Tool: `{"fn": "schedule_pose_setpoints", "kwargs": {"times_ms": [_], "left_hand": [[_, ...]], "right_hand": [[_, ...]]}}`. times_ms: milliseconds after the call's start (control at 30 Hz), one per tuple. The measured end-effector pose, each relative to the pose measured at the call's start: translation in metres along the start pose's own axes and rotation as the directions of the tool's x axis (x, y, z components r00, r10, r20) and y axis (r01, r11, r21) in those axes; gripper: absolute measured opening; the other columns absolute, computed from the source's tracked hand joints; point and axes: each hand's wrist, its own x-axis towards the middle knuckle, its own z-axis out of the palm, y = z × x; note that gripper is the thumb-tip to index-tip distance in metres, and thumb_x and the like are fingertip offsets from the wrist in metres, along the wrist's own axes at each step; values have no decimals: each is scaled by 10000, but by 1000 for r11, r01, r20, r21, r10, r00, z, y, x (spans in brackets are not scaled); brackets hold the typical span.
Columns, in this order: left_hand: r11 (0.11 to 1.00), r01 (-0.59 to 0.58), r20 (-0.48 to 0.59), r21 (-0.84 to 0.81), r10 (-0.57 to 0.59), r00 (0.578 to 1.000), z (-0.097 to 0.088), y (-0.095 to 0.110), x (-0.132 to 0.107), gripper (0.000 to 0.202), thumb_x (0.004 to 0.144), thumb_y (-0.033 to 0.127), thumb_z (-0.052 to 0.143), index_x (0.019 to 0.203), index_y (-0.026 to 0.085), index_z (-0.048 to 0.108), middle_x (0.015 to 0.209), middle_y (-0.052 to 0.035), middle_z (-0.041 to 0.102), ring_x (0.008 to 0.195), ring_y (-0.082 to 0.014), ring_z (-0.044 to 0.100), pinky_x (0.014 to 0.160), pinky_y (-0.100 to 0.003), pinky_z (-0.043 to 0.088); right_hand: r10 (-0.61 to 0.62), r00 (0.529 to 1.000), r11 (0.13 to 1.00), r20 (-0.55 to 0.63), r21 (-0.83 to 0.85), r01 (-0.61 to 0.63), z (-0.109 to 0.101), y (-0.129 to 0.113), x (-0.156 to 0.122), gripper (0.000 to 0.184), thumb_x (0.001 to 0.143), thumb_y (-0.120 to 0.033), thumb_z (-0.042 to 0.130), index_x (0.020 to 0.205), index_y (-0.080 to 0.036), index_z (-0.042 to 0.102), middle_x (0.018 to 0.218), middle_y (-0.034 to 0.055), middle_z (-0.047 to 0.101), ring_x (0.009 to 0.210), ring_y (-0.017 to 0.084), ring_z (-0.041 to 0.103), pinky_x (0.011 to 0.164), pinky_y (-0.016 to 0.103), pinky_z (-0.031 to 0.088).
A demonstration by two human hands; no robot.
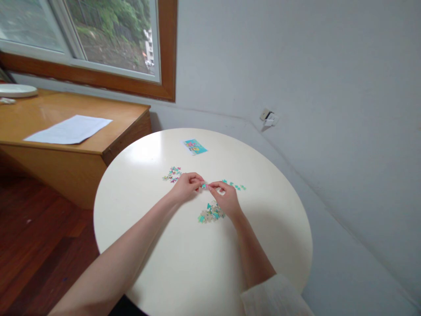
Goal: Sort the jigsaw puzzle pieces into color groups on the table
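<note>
Over the middle of the round white table (158,263), my left hand (188,186) and my right hand (225,195) meet, fingertips pinched close together. Between them shows a small turquoise jigsaw puzzle piece (204,186), gripped from both sides; whether it is one piece or two joined, I cannot tell. Just below my hands lies a loose pile of puzzle pieces (210,214), some grey side up, some turquoise. Left of my left hand is a cluster of pink and green pieces (171,175). Beyond my right hand, several green-turquoise pieces (238,186) are spread out, partly hidden.
A small turquoise picture card (195,147) lies near the table's far edge. To the left stands a wooden desk (125,107) with a white paper sheet (70,129) and a round white object (16,91). A wall socket (269,116) is at the back right, below a plain wall.
</note>
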Motion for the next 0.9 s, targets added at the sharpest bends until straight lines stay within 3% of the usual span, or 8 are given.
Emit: {"fn": "schedule_pose_setpoints", "kwargs": {"times_ms": [633,900], "left_hand": [[1000,7,2,-8,-7,1000,0,0,0,157,655,266,643,679,126,576,480,23,551,468,-82,490,489,-198,369],[999,14,-11,-36,-15,1000,0,-2,1,143,647,251,634,678,120,587,480,29,546,462,-75,480,480,-189,355]], "right_hand": [[-9,1000,1000,1,20,9,0,-4,-1,151,744,-316,577,759,-190,660,776,39,691,733,169,609,679,290,430],[-99,995,995,-26,-8,98,3,-2,-1,127,755,-282,565,733,-182,641,742,36,678,696,159,600,662,281,436]]}}
